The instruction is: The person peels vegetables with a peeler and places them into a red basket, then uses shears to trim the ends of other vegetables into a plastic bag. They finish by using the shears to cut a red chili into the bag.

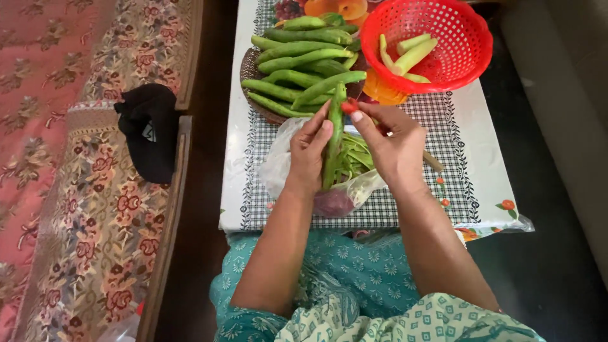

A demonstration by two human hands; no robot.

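Peelings inside the clear plastic bag [282, 166] near the front edge of the checked tablecloth [443, 136] are half hidden behind my hands, and the dark lump in its bottom I cannot make out. My left hand [308, 155] is closed around the long green ridged gourd [334, 142], held upright over the bag, long axis pointing away towards the flat woven basket of gourds [252, 69]. My right hand [396, 142] pinches its top end; the red plastic colander [472, 47] stands at the far right.

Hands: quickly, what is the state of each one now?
Left hand: closed, holding the long green pod.
Right hand: closed, pinching the pod's top end.
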